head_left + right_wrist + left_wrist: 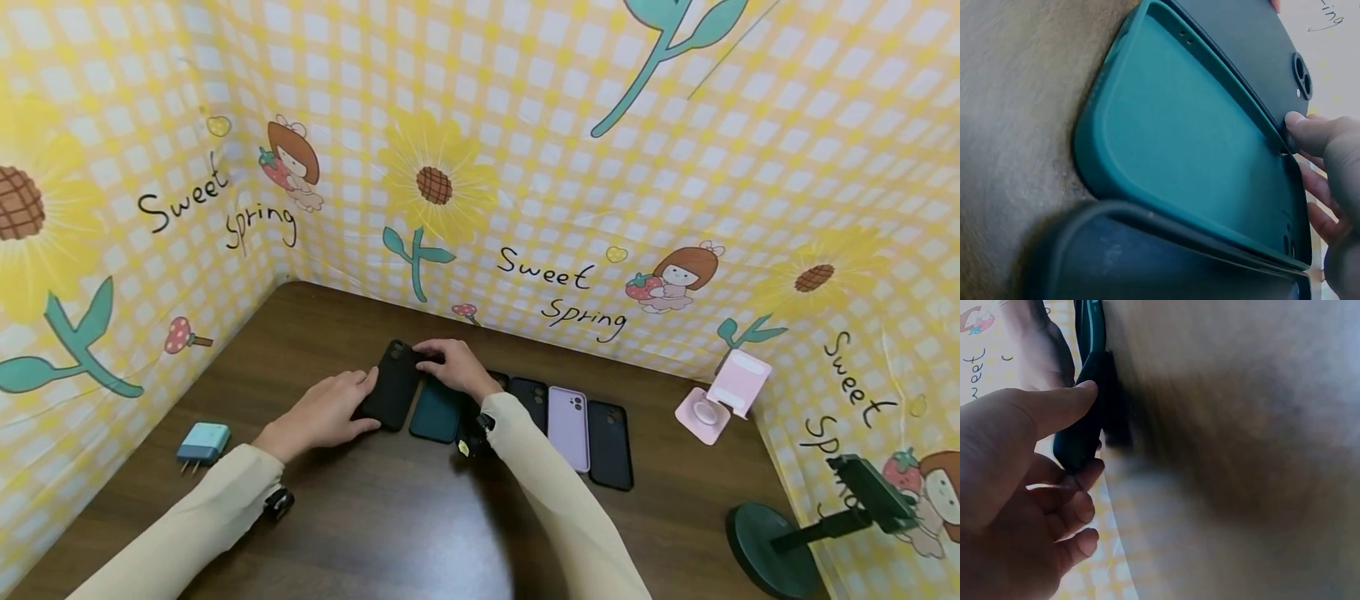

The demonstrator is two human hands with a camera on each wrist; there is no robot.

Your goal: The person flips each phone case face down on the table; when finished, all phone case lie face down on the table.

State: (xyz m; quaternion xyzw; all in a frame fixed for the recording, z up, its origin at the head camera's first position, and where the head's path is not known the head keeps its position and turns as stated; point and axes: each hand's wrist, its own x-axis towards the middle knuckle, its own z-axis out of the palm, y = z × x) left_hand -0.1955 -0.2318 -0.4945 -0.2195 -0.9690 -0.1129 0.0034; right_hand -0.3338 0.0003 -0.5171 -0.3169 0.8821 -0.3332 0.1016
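Handling the black phone case [395, 390] well seems to call for light, even pressure from both sides, its long edge kept in line with the teal phone case [437, 410] so that neither rim catches. The black case lies back up at the left end of the row on the worktop [360, 533], just beside the teal one. The left hand [330, 408] pinches its near left side between thumb and fingers; the right hand [453, 367] reaches across above the teal case, thumb and fingers clamped on the far right corner.
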